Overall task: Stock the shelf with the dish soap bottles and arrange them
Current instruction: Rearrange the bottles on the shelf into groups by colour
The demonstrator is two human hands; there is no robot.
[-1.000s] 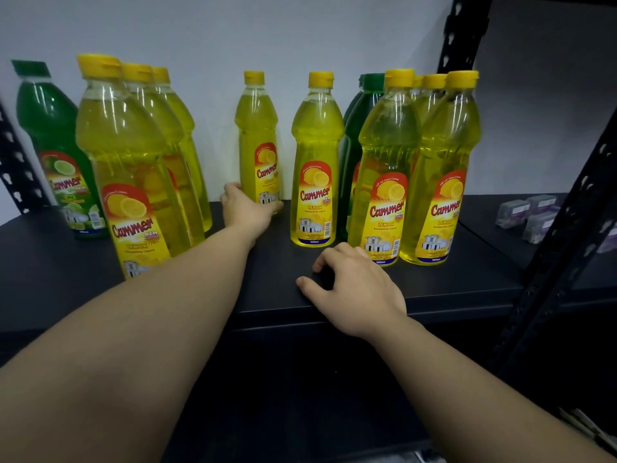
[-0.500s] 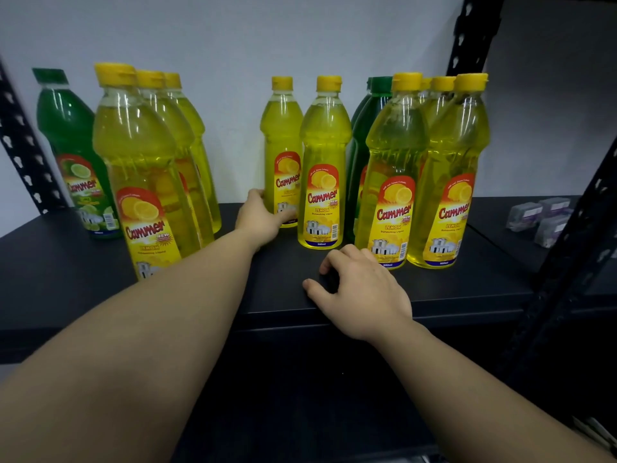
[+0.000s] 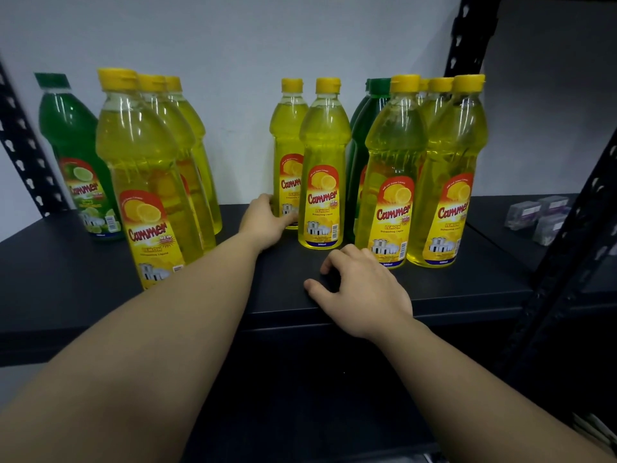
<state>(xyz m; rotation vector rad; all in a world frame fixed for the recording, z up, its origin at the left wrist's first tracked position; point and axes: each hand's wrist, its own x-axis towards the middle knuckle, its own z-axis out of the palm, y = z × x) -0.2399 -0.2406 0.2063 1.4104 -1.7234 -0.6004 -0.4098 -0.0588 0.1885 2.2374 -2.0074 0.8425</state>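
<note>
The left hand [image 3: 267, 220] is reaching deep onto the black shelf [image 3: 66, 272] and wrapping around the base of a yellow bottle [image 3: 288, 152] standing upright near the back wall, fingers curled onto its lower label. A second yellow bottle [image 3: 323, 165] is standing just beside it on the right, slightly nearer. The right hand [image 3: 362, 290] is resting empty on the shelf's front edge, fingers loosely bent with the tips touching the surface. More yellow and green bottles are standing in groups to either side.
</note>
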